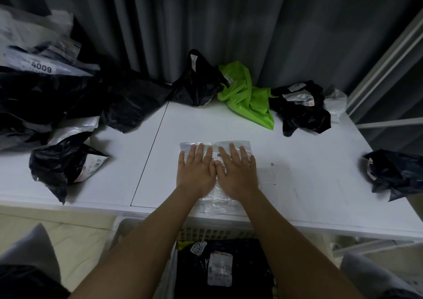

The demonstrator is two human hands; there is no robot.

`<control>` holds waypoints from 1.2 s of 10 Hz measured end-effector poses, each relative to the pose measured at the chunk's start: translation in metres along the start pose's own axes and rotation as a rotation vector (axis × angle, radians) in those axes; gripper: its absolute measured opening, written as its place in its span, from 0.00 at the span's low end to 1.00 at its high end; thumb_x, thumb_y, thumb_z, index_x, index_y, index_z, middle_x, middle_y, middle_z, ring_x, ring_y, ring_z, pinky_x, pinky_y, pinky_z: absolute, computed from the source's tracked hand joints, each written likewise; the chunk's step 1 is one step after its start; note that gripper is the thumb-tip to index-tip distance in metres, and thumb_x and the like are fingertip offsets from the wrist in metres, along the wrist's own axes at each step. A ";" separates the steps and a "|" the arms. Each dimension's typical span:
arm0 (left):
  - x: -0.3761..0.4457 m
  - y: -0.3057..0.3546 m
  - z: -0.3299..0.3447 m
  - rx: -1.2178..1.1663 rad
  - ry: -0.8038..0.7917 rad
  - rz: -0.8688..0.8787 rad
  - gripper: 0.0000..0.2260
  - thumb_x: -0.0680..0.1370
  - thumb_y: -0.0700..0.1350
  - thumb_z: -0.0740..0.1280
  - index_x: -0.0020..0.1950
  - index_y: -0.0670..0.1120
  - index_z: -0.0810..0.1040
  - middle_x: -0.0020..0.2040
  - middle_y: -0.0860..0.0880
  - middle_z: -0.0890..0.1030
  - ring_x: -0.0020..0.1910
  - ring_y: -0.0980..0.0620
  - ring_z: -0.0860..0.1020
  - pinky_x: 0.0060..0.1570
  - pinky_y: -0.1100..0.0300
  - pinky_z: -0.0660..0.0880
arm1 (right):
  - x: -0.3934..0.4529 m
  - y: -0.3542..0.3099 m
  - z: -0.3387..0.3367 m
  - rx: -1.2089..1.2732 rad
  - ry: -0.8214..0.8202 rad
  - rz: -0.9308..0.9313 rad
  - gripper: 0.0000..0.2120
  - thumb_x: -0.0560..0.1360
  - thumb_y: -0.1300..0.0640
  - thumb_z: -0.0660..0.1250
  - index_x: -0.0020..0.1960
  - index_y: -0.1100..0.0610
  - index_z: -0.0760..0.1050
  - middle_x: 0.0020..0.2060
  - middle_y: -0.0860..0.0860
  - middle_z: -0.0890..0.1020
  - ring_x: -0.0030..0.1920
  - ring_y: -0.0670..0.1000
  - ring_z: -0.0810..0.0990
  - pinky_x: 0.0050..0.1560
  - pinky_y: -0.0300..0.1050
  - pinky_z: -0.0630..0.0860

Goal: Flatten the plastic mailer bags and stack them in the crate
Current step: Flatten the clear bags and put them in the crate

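A clear plastic mailer bag (238,146) with a barcode label lies flat on the white table (309,184), reaching to the near edge. My left hand (197,169) and my right hand (238,173) press down on it side by side, fingers straight and spread, thumbs touching. Below the table's near edge stands a white crate (206,230). In the crate lies a flat black mailer (247,269) with white labels on top.
Crumpled mailers ring the table: a black one (61,168) at near left, a large black and white pile (45,88) at far left, a black bag (196,81), a green bag (247,95), another black bag (302,108) at the back, and one (396,173) at the right edge.
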State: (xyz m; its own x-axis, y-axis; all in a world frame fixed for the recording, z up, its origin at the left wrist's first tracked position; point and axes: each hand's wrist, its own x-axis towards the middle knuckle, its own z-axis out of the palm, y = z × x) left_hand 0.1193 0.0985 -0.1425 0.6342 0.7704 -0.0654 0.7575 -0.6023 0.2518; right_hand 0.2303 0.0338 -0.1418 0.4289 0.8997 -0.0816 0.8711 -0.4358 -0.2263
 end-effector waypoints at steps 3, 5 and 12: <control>0.000 0.000 0.001 0.021 -0.007 -0.002 0.24 0.83 0.53 0.42 0.79 0.50 0.46 0.79 0.48 0.45 0.77 0.49 0.40 0.75 0.47 0.39 | 0.000 0.000 0.003 0.012 0.011 0.009 0.25 0.82 0.42 0.45 0.78 0.43 0.48 0.78 0.48 0.48 0.77 0.53 0.42 0.75 0.57 0.39; 0.000 0.001 0.001 0.024 -0.018 -0.004 0.24 0.83 0.52 0.42 0.79 0.50 0.46 0.79 0.48 0.44 0.77 0.49 0.40 0.75 0.47 0.38 | 0.001 0.001 0.005 0.010 0.001 0.011 0.25 0.82 0.41 0.44 0.78 0.42 0.47 0.78 0.47 0.46 0.77 0.53 0.40 0.75 0.57 0.38; 0.001 0.001 0.005 0.046 -0.025 -0.011 0.24 0.83 0.53 0.41 0.79 0.50 0.44 0.79 0.47 0.43 0.77 0.49 0.38 0.75 0.47 0.38 | -0.001 0.001 0.008 -0.019 0.017 0.002 0.25 0.82 0.42 0.44 0.78 0.43 0.47 0.78 0.48 0.46 0.77 0.53 0.40 0.75 0.57 0.37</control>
State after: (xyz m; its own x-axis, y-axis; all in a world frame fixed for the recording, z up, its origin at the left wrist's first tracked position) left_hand 0.1210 0.0976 -0.1475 0.6295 0.7715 -0.0922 0.7701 -0.6036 0.2064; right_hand 0.2288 0.0325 -0.1492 0.4346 0.8982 -0.0657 0.8745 -0.4383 -0.2079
